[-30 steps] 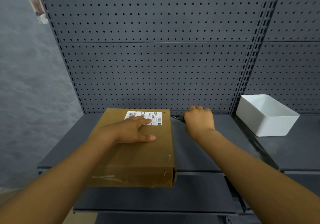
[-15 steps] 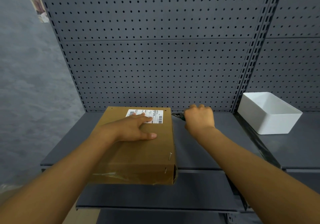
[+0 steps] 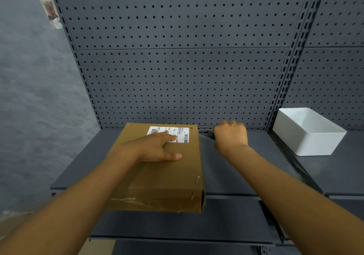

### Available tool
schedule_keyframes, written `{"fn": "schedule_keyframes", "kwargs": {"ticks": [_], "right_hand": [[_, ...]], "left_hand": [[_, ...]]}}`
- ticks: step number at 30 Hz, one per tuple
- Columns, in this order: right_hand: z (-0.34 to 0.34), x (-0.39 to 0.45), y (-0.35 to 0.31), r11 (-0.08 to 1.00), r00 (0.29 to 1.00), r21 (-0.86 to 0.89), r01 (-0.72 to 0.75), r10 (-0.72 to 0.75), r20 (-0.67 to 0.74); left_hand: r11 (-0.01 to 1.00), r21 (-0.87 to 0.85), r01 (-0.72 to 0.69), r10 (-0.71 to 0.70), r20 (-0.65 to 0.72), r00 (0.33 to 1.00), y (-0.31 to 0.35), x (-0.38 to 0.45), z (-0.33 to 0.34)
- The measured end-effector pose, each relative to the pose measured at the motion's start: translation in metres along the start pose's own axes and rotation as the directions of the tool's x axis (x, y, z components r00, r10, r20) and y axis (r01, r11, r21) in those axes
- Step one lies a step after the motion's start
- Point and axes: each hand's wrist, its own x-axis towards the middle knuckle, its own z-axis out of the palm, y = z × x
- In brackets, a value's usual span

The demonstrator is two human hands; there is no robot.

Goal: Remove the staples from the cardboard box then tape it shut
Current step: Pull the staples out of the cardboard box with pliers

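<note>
A brown cardboard box (image 3: pixel 163 178) with a white shipping label (image 3: pixel 177 133) lies flat on the grey shelf (image 3: pixel 236 172). My left hand (image 3: pixel 157 148) presses flat on the box top, fingers straight over the label. My right hand (image 3: pixel 230 136) grips pliers (image 3: pixel 205 133) with green handles; their dark jaws point at the box's far right corner, where a small staple (image 3: pixel 191 127) sticks up. Two more staples show near the front right: one on top (image 3: pixel 197 180) and one on the front face (image 3: pixel 192 195). Clear tape (image 3: pixel 126 199) crosses the front left face.
A white plastic bin (image 3: pixel 307 134) sits on the shelf to the right, beyond a dark divider rail (image 3: pixel 295 166). Grey pegboard (image 3: pixel 177 67) rises right behind the box. The box's front hangs slightly over the shelf edge, with a lower shelf (image 3: pixel 177 225) beneath.
The camera has drifted slightly, shifting the scene. The pliers' jaws have closed in on the box's far right corner. My left hand has stayed flat on the box.
</note>
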Motion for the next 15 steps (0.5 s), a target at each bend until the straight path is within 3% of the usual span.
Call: {"fn": "schedule_keyframes", "kwargs": {"ticks": [15], "right_hand": [[0.0033, -0.0052, -0.0019, 1.000, 1.000, -0.003, -0.029, 0.029, -0.008]], "left_hand": [[1.000, -0.007, -0.003, 0.003, 0.001, 1.000, 0.0003, -0.0008, 0.0004]]}}
